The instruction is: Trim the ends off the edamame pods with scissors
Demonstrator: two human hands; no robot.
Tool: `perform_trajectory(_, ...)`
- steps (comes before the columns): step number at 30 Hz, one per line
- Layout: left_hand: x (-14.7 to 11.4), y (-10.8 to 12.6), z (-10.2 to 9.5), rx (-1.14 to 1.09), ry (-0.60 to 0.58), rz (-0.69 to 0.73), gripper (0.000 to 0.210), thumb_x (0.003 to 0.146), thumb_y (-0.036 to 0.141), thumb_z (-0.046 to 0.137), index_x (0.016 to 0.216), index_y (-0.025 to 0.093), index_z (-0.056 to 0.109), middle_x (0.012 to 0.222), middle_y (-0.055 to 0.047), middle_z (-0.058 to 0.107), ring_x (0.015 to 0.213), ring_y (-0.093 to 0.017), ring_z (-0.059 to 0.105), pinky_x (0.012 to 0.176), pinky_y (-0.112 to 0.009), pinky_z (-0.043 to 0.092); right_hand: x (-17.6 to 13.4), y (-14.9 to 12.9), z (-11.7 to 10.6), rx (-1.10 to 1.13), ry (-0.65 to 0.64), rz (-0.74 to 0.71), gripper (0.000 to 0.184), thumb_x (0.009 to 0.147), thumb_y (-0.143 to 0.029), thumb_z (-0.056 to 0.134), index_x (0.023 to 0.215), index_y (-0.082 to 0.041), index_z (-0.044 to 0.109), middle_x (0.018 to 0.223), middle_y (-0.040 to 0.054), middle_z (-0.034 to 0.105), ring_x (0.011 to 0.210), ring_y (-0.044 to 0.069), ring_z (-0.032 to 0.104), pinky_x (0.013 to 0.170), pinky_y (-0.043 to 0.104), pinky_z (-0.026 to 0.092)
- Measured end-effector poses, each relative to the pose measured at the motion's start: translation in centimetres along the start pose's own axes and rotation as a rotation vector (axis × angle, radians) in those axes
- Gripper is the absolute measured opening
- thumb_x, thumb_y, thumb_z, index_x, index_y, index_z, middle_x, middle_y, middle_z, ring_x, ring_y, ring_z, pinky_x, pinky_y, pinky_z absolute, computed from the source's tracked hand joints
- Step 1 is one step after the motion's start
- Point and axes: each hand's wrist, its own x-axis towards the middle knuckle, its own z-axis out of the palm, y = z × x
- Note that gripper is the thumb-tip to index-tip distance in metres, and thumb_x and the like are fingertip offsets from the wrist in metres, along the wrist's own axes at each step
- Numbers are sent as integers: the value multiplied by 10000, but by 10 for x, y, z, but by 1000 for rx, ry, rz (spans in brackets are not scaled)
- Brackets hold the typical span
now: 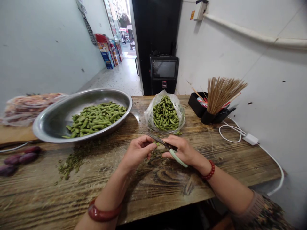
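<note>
My right hand (181,148) is closed around a pair of scissors (177,158) with pale green handles. The dark blades point left, reaching the fingers of my left hand (137,151). Thumb and fingers of that hand are pinched together, with a sliver of green edamame pod (157,144) showing at the thumb tip; the rest of it is hidden. Just beyond both hands stands an open plastic bag (148,111) full of edamame pods (166,115). To the left, a wide metal basin (43,127) holds a heap of more pods (98,119).
Green trimmings (70,164) lie on the wooden table (168,198) below the basin. Purple-red oblong vegetables (28,157) and a bag of meat (31,108) are at the left. Bundled skewers (222,94), a black box (198,105) and a white cable (271,156) are at the right.
</note>
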Motion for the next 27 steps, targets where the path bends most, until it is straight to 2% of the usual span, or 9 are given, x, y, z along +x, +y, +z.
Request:
perform_trajectory(2,0,-2,-1,-13,4,-7,197,658,282,761,724,141,640,616,17,548,453,-78,443,379,-198,413,0,2,1,8,15,13,394,774,-353,726,1106,-161,634,813,23,563,729,144,528,680,259,455)
perform_trajectory(7,2,-2,-2,-85,103,46,215,636,197,786,748,141,611,598,49,511,494,-42,438,423,-127,373,1,8,1,49,153,73,428,773,-376,722,1131,-163,626,896,60,607,795,174,576,733,296,477)
perform_trajectory(10,1,1,-1,-184,134,39,238,648,185,784,736,148,566,590,66,493,464,-25,419,401,-114,348,0,8,1,35,161,66,431,767,-369,729,1133,-166,626,902,63,613,810,181,583,743,304,482)
perform_trajectory(14,1,4,-3,-385,117,-34,279,658,210,788,777,158,541,704,42,577,521,-54,540,455,-146,453,-2,7,4,-2,182,11,470,769,-363,728,1175,-167,594,936,74,610,840,187,580,764,319,490)
perform_trajectory(19,5,2,-7,-531,120,-43,306,610,183,823,776,136,571,778,20,626,589,-61,603,523,-135,505,-1,2,4,-89,141,-36,561,761,-365,734,1255,-192,532,1017,89,594,844,187,572,746,322,503)
perform_trajectory(27,4,-2,0,-580,76,-73,280,629,209,820,680,121,559,630,23,613,482,-38,543,459,-116,469,0,-2,4,-180,64,-58,584,759,-336,737,1280,-210,504,1043,94,592,902,218,580,800,356,505)
